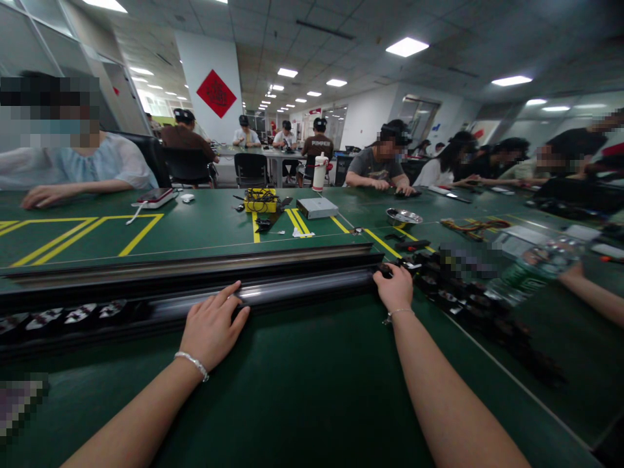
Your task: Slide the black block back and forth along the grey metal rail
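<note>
A long black metal rail [195, 286] lies across the green table [312, 383] in front of me. My left hand [212, 325] rests on its near edge around the middle, fingers stretched out and flat. At the rail's right end my right hand [394, 286] curls its fingers round the end. Both wrists wear thin bracelets. Small white-and-black pieces [63, 315] sit in a row inside the rail's left part.
A pile of black cables and connectors [468, 292] lies right of the rail, with a water bottle [536, 266] behind it. A yellow box [260, 200], a grey box [316, 207] and a metal dish [403, 216] stand farther back. Other people sit around the tables.
</note>
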A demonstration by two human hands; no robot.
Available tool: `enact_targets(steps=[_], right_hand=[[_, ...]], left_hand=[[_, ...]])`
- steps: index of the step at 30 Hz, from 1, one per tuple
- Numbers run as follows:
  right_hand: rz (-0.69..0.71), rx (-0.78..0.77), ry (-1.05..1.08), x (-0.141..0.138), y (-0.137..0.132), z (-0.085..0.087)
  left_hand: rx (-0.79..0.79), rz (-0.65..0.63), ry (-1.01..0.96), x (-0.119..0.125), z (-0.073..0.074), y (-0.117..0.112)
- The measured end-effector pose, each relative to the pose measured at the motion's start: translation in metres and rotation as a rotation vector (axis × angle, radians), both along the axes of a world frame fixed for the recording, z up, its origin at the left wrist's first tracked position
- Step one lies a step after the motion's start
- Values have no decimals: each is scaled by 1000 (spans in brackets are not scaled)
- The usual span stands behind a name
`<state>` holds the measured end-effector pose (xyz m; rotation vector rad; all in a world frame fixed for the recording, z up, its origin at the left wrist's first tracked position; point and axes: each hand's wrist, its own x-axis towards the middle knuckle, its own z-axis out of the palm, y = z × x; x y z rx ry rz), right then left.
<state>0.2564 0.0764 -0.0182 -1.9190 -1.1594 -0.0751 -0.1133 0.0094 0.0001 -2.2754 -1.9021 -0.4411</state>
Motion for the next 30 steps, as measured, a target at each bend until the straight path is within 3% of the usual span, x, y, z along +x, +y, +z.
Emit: enact_targets(steps=[18,25,30], right_hand=[[36,51,-10,6,1,-2],[-41,90,-115,9,5,-10],[-11,63,-144,13,8,-13]], left_hand=[[5,-1,26,1,1,-1],[9,-3,22,-2,-2,0],[-6,3,13,-1,-1,0]])
